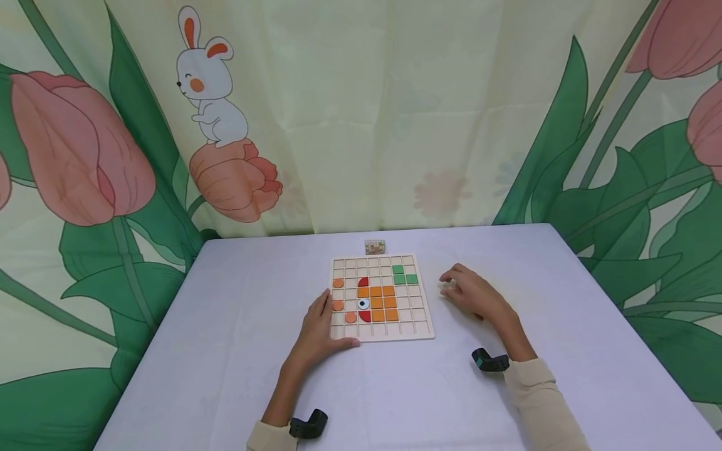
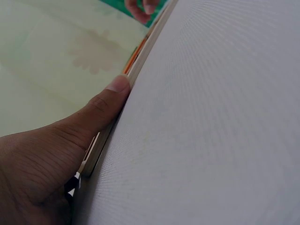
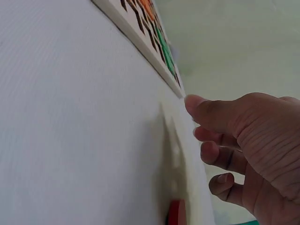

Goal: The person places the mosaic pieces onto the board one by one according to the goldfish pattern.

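A pale square grid board (image 1: pixel 417 313) lies on the table. In its cells sit orange square tiles (image 1: pixel 376 303), green square tiles (image 1: pixel 399 279), red rounded pieces (image 1: pixel 363 282), orange discs (image 1: pixel 351 317) and a round eye piece (image 1: pixel 363 304). My left hand (image 1: pixel 317 335) rests at the board's near left corner, fingers along the left edge and thumb against the front edge. Right of the board, my right hand (image 1: pixel 476 294) is above the table with loosely bent fingers, holding nothing visible. A red piece (image 3: pixel 177 213) shows near that hand in the right wrist view, only partly in frame.
A small patterned card or block (image 1: pixel 375 247) stands just behind the board. White cloth (image 1: pixel 237 351) covers the table. A curtain (image 1: pixel 361 125) printed with tulips and a rabbit hangs beyond the far edge. Each wrist wears a black device (image 1: pixel 489 361).
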Motion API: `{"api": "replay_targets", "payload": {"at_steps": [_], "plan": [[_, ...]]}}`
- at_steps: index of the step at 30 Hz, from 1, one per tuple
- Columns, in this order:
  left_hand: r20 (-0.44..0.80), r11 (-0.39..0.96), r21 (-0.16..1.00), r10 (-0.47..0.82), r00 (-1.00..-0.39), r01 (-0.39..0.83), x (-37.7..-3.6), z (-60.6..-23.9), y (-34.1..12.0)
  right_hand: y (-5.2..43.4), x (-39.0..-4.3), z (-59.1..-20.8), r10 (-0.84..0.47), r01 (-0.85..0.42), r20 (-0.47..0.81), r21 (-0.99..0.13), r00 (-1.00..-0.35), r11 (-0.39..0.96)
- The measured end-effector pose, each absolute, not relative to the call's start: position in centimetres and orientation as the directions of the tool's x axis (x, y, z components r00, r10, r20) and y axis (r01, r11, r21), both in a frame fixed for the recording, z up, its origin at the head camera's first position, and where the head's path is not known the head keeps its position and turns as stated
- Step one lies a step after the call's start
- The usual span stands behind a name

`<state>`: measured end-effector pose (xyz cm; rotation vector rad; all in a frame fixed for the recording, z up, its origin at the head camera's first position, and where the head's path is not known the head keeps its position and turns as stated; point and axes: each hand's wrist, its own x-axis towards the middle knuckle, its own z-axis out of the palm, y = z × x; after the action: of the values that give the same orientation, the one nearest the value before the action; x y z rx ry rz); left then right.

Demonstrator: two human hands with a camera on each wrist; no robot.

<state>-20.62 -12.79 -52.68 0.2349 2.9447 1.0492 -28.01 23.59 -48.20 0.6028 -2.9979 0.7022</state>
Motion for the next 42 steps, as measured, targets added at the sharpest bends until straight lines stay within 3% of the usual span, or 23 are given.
{"api": "replay_targets", "payload": {"at_steps": [9,17,29,33,42], "plan": [[0.035,0.762,0.634,0.143,-0.989,0.132,-20.6,-52.4,-13.0,27.6,-26.0,-48.0,-0.383,-0.367,0.052,-0.433,-0.922,0.823],[0.038,0.763,0.631,0.148,-0.988,0.139,-20.7,-52.1,-12.9,29.6,-24.7,-47.9,-0.346,-0.266,-0.085,-0.478,-0.934,0.837],[0.043,0.76,0.633,0.156,-0.987,0.148,-20.7,-52.3,-12.9,28.8,-24.6,-48.7,-0.427,-0.394,0.058,-0.51,-0.903,0.764],[0.044,0.759,0.634,0.155,-0.987,0.148,-20.6,-52.4,-12.8,28.2,-24.5,-49.0,-0.395,-0.35,0.043,-0.557,-0.918,0.753],[0.051,0.759,0.633,0.155,-0.987,0.152,-20.6,-52.5,-12.8,27.7,-24.3,-48.8,-0.302,-0.244,-0.041,-0.491,-0.953,0.837]]}}
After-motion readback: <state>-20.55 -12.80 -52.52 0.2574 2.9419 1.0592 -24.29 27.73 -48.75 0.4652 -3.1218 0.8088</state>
